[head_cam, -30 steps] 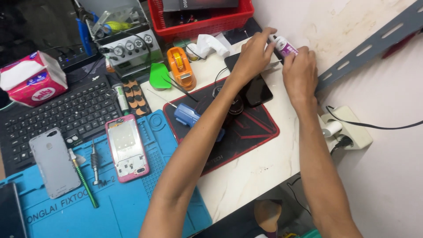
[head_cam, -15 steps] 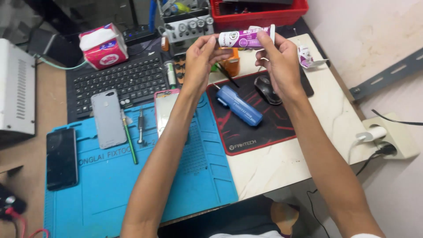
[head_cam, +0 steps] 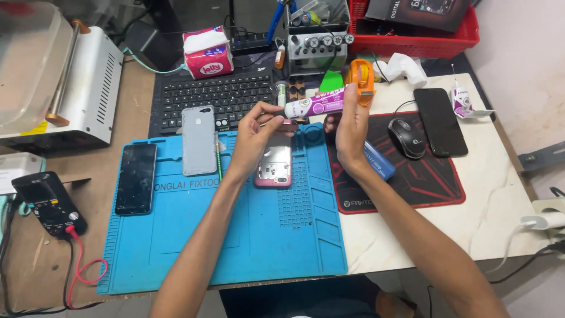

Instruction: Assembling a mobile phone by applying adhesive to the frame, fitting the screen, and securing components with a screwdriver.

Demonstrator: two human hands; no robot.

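— What do we have in our hands?

— Our right hand (head_cam: 351,126) grips a white and purple glue tube (head_cam: 315,105), held level above the bench. Our left hand (head_cam: 257,131) pinches its nozzle end.

— And below?

— A pink phone frame (head_cam: 273,166) lies on the blue repair mat (head_cam: 235,235), a silver phone back (head_cam: 199,140) beside it, and a dark phone (head_cam: 136,178) further left.

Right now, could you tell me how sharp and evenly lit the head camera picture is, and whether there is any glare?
Head view: even, soft light with faint shadows; the glue tube in the right hand and the left hand look sharp; the black phone shows a dull sheen, no harsh glare; the clear lid at top left reflects light; edges bend slightly from the wide lens.
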